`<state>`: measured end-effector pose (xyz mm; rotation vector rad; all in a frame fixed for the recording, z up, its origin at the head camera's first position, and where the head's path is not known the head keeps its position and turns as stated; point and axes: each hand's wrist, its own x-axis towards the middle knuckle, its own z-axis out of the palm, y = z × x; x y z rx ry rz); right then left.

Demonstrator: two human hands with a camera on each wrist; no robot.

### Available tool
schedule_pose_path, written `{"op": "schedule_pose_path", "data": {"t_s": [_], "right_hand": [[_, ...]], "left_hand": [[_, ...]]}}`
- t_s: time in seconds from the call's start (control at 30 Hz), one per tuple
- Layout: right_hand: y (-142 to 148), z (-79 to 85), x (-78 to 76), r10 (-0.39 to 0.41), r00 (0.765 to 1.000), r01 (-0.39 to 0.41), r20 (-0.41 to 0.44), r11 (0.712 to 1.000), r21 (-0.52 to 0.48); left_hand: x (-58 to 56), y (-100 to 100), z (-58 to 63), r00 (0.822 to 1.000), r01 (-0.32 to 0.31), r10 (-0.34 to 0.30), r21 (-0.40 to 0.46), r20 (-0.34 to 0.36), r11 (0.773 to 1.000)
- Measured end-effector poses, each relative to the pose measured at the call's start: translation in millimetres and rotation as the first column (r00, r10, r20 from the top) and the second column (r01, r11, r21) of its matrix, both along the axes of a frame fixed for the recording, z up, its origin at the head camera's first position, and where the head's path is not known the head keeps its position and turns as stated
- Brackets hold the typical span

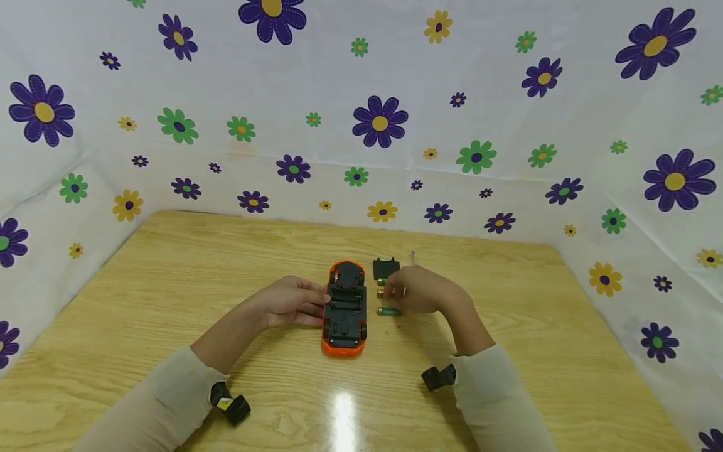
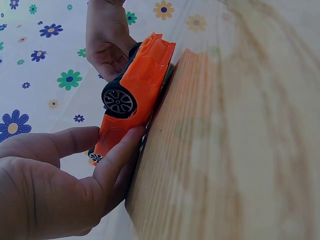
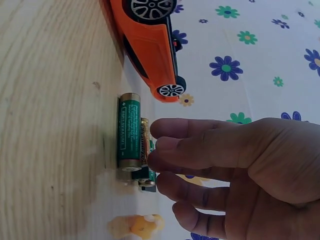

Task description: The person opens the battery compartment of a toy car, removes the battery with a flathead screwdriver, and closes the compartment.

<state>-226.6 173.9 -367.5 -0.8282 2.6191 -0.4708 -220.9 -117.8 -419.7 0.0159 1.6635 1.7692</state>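
Observation:
An orange toy car (image 1: 344, 345) lies upside down on the table, its black underside and uncovered battery compartment (image 1: 346, 300) facing up. At its left side, my left hand (image 1: 290, 302) holds the car's edge with thumb and fingers. My right hand (image 1: 420, 289) hovers over the batteries to the right of the car, fingers pointing down at them. The nearest, a green battery (image 3: 130, 132), lies apart from the fingertips. Behind it, a gold battery (image 1: 380, 293) and another green battery (image 1: 381, 282) are partly hidden by the fingers.
A black battery cover (image 1: 386, 267) lies beyond the batteries. Next to it is a thin metal rod (image 1: 413, 256), mostly hidden behind my right hand. The wooden table (image 1: 226, 251) meets a white flowered cloth (image 1: 316, 138) at the back and sides.

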Motion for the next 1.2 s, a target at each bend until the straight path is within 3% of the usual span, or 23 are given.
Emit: {"op": "schedule_pose_path", "data": {"t_s": [0.37,0.7,1.2], "right_hand": [[14.6,6.6,-4.9,-0.06,0.998,0.06,0.014,0.998,-0.004],[21.8,14.0,-28.9,-0.118,0.993,0.116,-0.02,0.992,-0.055],[16.7,-9.3,-70.6,-0.166,0.981,0.158,-0.096,0.983,-0.089]], "left_hand": [[-1.0,2.9,-1.9,1.0,0.003,-0.003,0.0,0.0,1.0],[-0.9,1.2,-3.2,1.0,0.003,-0.003,0.006,0.001,1.0],[0.5,-0.6,-2.0,1.0,-0.012,0.012,0.006,0.006,1.0]]}}
